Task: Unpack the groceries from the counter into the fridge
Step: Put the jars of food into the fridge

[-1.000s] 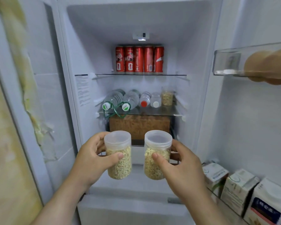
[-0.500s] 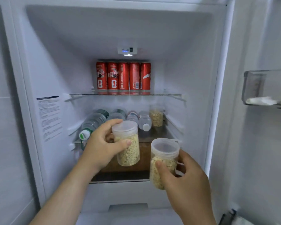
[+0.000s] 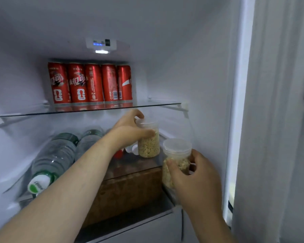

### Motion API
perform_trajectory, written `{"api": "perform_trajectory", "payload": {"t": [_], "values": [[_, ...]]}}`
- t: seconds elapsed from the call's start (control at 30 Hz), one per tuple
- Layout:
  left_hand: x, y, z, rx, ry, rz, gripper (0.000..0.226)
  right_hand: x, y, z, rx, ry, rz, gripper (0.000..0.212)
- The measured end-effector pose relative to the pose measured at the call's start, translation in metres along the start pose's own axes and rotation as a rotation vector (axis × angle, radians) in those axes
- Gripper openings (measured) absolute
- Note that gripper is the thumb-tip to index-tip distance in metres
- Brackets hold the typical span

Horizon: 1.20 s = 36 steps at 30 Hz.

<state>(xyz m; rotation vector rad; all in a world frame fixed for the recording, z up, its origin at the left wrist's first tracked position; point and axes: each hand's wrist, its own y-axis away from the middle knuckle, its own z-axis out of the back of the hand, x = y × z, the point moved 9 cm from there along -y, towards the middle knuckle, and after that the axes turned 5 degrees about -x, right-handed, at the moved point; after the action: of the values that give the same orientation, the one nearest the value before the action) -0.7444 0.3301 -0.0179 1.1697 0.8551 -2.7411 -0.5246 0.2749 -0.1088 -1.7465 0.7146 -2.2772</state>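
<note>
Centre frame, second glass shelf (image 3: 135,170): left hand (image 3: 130,128) grips clear lidded plastic jar of pale grain (image 3: 148,139). Lower right: right hand (image 3: 198,178) grips matching grain-filled jar (image 3: 176,160), before shelf edge.

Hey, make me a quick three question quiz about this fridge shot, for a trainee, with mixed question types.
1. True or false: the red cans stand on the upper glass shelf.
2. How many red cans are there?
3. What does the left hand hold? A: a water bottle. B: a grain-filled jar. C: nothing.
Key: 1 true; 2 five; 3 B.
</note>
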Motion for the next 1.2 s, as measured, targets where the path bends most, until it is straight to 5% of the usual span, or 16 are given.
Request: {"api": "perform_trajectory", "payload": {"t": [0.57, 0.77, 1.2], "values": [[0.036, -0.072, -0.044, 0.258, -0.146, 0.039, 0.062, -0.007, -0.050, -0.046, -0.063, 0.081, 0.080, 0.059], [0.045, -0.082, -0.048, 0.245, -0.212, 0.008, 0.061, -0.012, -0.059, -0.058, -0.051, 0.138, 0.077, 0.046], [0.056, -0.092, -0.046, 0.251, -0.209, -0.026, 0.063, -0.012, -0.074, -0.075, -0.053, 0.278, 0.081, 0.052]]}}
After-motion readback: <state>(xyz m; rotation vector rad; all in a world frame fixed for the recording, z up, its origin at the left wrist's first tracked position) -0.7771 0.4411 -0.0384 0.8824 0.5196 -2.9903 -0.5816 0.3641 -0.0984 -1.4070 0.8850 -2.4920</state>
